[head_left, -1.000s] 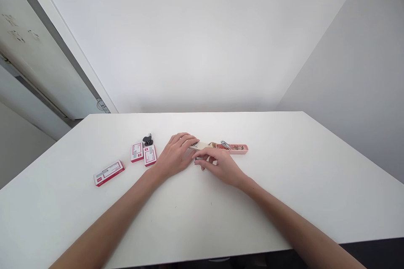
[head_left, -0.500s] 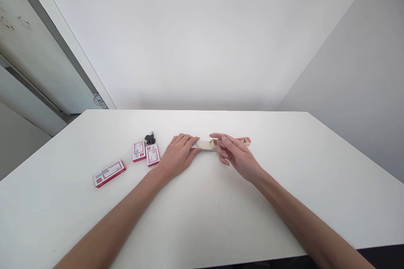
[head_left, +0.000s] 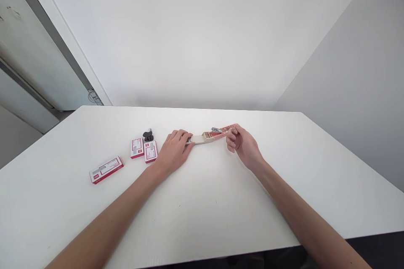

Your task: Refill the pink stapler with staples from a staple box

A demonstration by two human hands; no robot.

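Observation:
A stapler [head_left: 210, 135] lies opened out flat on the white table [head_left: 202, 201], with a cream half on the left and a pink half with a metal staple track on the right. My left hand [head_left: 174, 152] rests palm down with its fingertips pressing the cream end. My right hand [head_left: 243, 143] has its fingers curled and pinches the far pink end, which is raised a little off the table.
Two small red-and-white staple boxes [head_left: 143, 149] lie side by side left of my left hand, with a black binder clip [head_left: 147, 135] just behind them. A third staple box [head_left: 106, 169] lies further left. A wall corner stands behind the table.
My right hand has moved right along the stapler, from its middle to the pink end, and lifted that end slightly. My left hand has stayed on the cream end.

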